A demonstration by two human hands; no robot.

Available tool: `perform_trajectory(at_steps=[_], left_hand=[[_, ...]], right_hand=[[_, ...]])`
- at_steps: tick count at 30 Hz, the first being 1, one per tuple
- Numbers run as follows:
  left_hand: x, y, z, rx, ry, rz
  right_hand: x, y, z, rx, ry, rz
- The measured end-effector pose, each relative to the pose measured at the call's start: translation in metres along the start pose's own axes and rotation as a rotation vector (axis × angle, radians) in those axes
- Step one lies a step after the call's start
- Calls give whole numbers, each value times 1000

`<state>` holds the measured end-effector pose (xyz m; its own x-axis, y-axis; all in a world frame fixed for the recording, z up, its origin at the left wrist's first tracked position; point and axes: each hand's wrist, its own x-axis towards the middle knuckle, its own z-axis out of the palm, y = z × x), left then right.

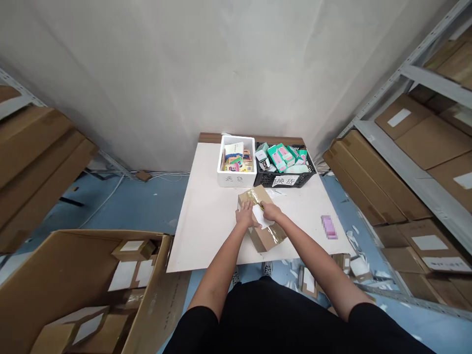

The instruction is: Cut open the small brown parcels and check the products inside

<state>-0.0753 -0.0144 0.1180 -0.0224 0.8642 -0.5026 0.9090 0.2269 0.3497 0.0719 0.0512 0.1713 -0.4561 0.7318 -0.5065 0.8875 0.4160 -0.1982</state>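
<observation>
A cardboard box (264, 241) lies at an angle near the front of the white-topped table. Shiny clear tape runs along its top, and a white label (259, 216) is stuck there. My left hand (245, 215) presses flat on the box's left side, fingers spread and the thumb over the label. Curled at the label's upper right is my right hand (271, 210), closed around a small yellow and dark tool that looks like a box cutter (262, 207). Most of that tool is hidden by the fingers.
Behind the box stand a white foam bin (236, 179) of booklets and a black crate (303, 180) with green-and-pink packs. A blurred pink item (329, 227) lies at the table's right. A large carton (153, 290) of parcels is at left; shelves (413, 177) rise at right.
</observation>
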Motion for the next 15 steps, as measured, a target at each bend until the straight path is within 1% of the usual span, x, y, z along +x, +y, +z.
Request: perform_trajectory(at_steps=[3,5,7,9,11,13,15], left_hand=[[0,-4,3,4,18,8],[2,-5,4,-2,29,18],[4,-6,5,-7,40,25],[8,-5,6,-8,39,23],[11,-3,6,-5,35,24],[12,-2,6,-2,34,35],[12,-2,6,6,36,40]], right_hand=[[-34,16,6,-3,-82,46],[-65,30,20,8,-116,78],[-98,43,38,25,-134,111],[-126,51,57,50,-116,159],[-147,57,70,60,-73,200],[-161,61,77,62,-56,223],[-171,67,79,87,-49,235]])
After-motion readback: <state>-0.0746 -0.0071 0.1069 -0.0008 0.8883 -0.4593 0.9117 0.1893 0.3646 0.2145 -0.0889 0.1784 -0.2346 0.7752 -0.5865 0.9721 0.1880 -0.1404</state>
